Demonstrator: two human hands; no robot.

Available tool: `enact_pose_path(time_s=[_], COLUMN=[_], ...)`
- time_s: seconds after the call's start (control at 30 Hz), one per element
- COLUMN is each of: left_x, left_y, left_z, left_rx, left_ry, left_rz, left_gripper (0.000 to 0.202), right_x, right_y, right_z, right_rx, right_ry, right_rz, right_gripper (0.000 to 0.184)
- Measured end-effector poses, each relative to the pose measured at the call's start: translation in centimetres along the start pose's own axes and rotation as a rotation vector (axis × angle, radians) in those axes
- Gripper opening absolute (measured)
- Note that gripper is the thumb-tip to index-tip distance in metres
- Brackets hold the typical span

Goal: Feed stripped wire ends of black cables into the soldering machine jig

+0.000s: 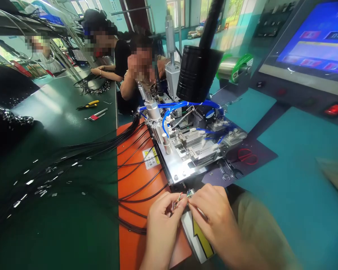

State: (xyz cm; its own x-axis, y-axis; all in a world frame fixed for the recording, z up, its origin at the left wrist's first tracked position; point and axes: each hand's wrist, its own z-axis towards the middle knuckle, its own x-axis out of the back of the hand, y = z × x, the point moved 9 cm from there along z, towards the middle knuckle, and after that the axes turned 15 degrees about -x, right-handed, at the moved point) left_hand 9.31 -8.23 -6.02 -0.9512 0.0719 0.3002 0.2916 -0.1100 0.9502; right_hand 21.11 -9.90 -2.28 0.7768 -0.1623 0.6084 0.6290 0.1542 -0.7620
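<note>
My left hand point(162, 217) and my right hand point(211, 213) meet just below the front edge of a metal fixture machine point(191, 146). Both pinch the end of a thin cable whose coloured inner wires point(181, 197) fan out between the fingertips. My left hand's fingers are curled round the cable; my right hand's thumb and forefinger pinch the wire tips. Under the hands lies an orange plate point(135, 172) with a yellow arrow label point(199, 236).
Several black cables point(73, 161) fan across the green bench point(59, 112) onto the orange plate. Red scissors point(246, 155) and wrenches point(228, 170) lie right of the machine. Yellow pliers point(88, 105) lie further up. Two people sit at the bench's far end. A blue screen point(315, 37) stands upper right.
</note>
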Motion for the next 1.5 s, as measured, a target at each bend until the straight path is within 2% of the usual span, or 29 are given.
enact_pose_path(time_s=[0.13, 0.23, 0.3, 0.5, 0.73, 0.87, 1.23, 1.37, 1.5], left_x=[-0.1, -0.4, -0.4, -0.6, -0.9, -0.9, -0.7, -0.1, 0.4], left_y=[0.6, 0.8, 0.8, 0.7, 0.6, 0.9, 1.7, 1.9, 1.0], left_z=[0.1, 0.0, -0.1, -0.2, -0.2, -0.2, -0.2, 0.2, 0.6], left_rx=[-0.029, -0.048, -0.055, -0.062, -0.067, -0.095, -0.186, -0.259, -0.272], left_ry=[-0.009, -0.030, -0.029, -0.035, -0.084, -0.073, -0.036, -0.065, -0.154], left_rz=[0.006, 0.029, 0.043, 0.075, 0.088, 0.091, 0.213, 0.289, 0.397], left_gripper=[0.022, 0.022, 0.021, 0.020, 0.020, 0.018, 0.016, 0.010, 0.010], right_x=[-0.7, -1.0, -1.0, -1.2, -1.2, -1.4, -1.2, -1.3, -1.7], right_y=[1.6, 2.5, 2.3, 2.0, 2.2, 1.9, 1.8, 3.0, 4.8], right_z=[1.0, 1.5, 1.6, 1.2, 1.2, 1.4, 0.4, 0.9, 1.7], right_rx=[-0.174, -0.282, -0.284, -0.288, -0.270, -0.240, -0.100, -0.083, -0.046], right_ry=[-0.189, -0.251, -0.260, -0.297, -0.281, -0.305, -0.142, -0.096, -0.093], right_rz=[0.096, 0.147, 0.145, 0.138, 0.163, 0.180, 0.134, 0.135, 0.115], right_gripper=[0.012, 0.018, 0.023, 0.022, 0.018, 0.023, 0.021, 0.021, 0.021])
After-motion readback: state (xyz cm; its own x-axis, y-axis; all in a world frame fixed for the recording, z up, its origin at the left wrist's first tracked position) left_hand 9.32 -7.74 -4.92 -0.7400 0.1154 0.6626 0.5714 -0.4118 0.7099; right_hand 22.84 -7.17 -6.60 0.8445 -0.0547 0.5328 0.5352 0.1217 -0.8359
